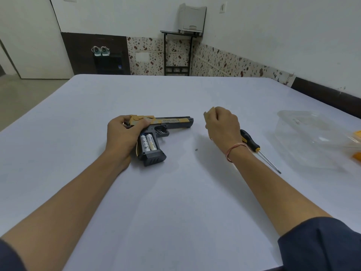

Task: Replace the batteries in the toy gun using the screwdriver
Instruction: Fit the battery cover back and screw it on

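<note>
A gold and black toy gun point(172, 122) lies on its side on the white table point(175, 192), barrel pointing right. Its grip is uncovered, and two white batteries point(148, 142) sit side by side in the compartment. My left hand point(123, 133) presses on the rear of the gun and the grip's left edge. My right hand point(221, 125) hovers to the right of the barrel with its fingers curled in; whether it holds anything is hidden. A black and yellow screwdriver point(254, 145) lies on the table behind my right wrist. A tiny dark screw point(196, 149) rests between the gun and my right arm.
A clear plastic container point(312, 137) stands at the table's right edge, with something orange point(357, 145) beside it. Beyond the far edge are a small black stand with a grey printer point(192, 18) and a shoe rack point(109, 61).
</note>
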